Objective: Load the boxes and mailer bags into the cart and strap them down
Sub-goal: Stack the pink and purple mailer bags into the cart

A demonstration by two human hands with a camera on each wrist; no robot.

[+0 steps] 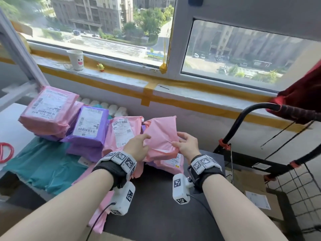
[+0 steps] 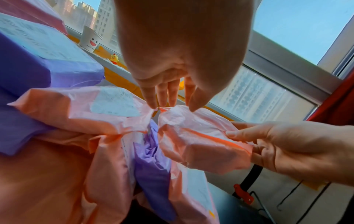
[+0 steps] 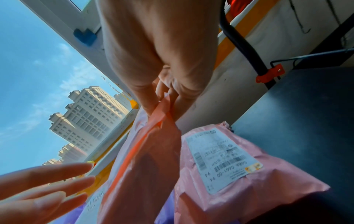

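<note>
A pink mailer bag (image 1: 161,134) is lifted above the pile at the table's middle. My right hand (image 1: 177,141) pinches its right edge, thumb on top and fingers beneath, as the right wrist view (image 3: 164,97) shows close up. My left hand (image 1: 144,141) is at the bag's left side with straight fingers, whose tips (image 2: 162,104) touch its crumpled top edge. More pink bags (image 1: 123,134), purple bags (image 1: 88,126) and a teal bag (image 1: 43,164) lie on the table. The black cart (image 1: 243,119) stands to the right with cardboard boxes (image 1: 251,188) inside.
Another labelled pink bag (image 3: 229,159) lies right under the lifted one on the dark table (image 1: 156,214). Black hook cords (image 1: 286,133) and a red cloth (image 1: 304,98) hang at the cart handle. A red loop (image 1: 7,152) lies far left. A paper cup (image 1: 76,60) stands on the sill.
</note>
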